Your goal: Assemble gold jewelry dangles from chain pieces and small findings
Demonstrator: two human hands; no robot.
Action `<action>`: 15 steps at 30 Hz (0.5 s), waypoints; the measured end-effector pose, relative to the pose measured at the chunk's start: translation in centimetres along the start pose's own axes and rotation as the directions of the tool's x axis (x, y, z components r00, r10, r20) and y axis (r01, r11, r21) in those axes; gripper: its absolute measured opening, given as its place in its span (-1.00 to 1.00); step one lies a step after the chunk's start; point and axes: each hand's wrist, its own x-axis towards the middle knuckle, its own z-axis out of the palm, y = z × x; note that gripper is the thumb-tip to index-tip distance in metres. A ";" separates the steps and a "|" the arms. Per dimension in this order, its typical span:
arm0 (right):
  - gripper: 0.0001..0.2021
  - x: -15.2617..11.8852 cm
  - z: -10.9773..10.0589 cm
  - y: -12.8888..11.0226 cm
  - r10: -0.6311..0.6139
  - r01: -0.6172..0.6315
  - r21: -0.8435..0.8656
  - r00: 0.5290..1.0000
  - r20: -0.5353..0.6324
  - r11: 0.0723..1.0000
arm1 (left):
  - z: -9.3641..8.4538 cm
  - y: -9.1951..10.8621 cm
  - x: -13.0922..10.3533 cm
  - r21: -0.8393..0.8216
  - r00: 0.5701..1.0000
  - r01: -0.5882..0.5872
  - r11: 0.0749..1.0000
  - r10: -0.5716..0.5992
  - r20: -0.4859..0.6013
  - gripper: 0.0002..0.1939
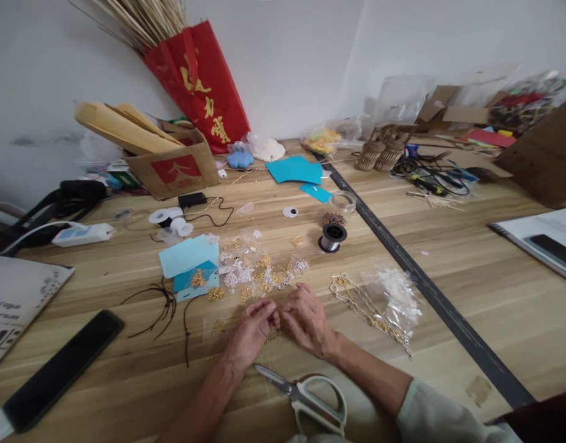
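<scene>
My left hand (251,327) and my right hand (307,321) meet over the table with their fingertips pinched close together. What sits between the fingers is too small to make out. Just below them shows a short bit of gold chain (274,337); whether it hangs from the fingers or lies on the wood, I cannot tell. Scissors (306,394) with pale handles lie nearer to me, blades slightly apart. Beyond my fingertips spread small heaps of silver beads (237,274) and gold beads (215,294). Beaded chains (363,304) lie to the right of my right hand.
A spool of wire (333,237) stands behind the beads. Blue card sheets (191,257) and black cords (160,304) lie left, with a dark phone (64,369) nearer. Clear plastic bags (396,298) sit right, beside a dark strip (430,295) crossing the table.
</scene>
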 end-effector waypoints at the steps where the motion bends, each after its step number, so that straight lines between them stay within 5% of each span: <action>1: -0.90 0.0 0.0 0.0 -0.001 0.001 -0.001 1.000 0.000 1.000 | 0.0 0.0 0.0 0.001 1.000 -0.002 1.000 0.002 0.003 -0.79; 15: -0.91 0.0 0.1 0.1 0.008 -0.008 0.015 1.000 0.007 1.000 | -0.2 -0.2 0.1 0.040 1.000 -0.005 0.999 0.004 0.030 -0.79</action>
